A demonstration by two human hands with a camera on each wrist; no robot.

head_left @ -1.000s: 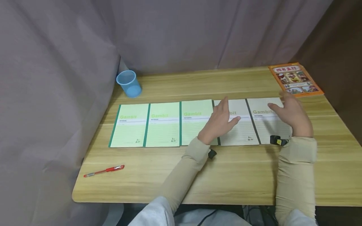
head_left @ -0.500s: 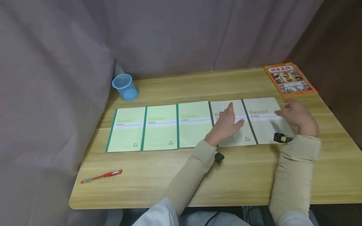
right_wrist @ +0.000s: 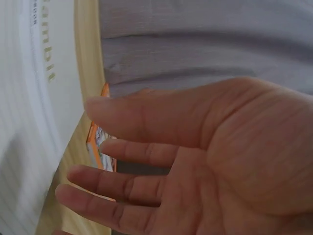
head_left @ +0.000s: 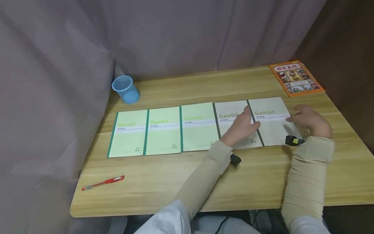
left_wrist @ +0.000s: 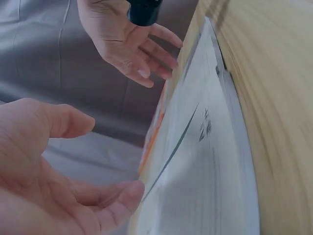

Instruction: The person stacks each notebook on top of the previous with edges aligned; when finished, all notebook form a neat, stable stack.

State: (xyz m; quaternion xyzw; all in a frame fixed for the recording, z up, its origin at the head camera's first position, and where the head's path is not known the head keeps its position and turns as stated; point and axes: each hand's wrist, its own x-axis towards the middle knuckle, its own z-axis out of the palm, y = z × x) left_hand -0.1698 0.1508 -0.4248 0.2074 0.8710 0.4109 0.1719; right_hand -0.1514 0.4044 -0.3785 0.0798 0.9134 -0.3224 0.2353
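Observation:
Two grey-covered notebooks lie flat side by side at the right end of a row, the inner notebook (head_left: 233,109) and the outer notebook (head_left: 270,125). My left hand (head_left: 241,126) hovers over the inner one, its fingers near the dark spine strip between the two. At the outer notebook's right edge is my right hand (head_left: 311,120), thumb toward the cover and fingers loosely bent. In the right wrist view its thumb and fingers (right_wrist: 122,188) are spread with nothing between them. Three green notebooks (head_left: 162,133) continue the row leftward.
A blue cup (head_left: 125,89) stands at the back left of the wooden table (head_left: 152,182). A red pen (head_left: 103,183) lies near the front left. An orange illustrated book (head_left: 296,78) rests at the back right corner. Grey curtains (head_left: 175,35) hang behind.
My left hand has shifted right across the inner grey notebook. The right hand has moved off the outer notebook's cover to its right edge. The head view has shifted slightly.

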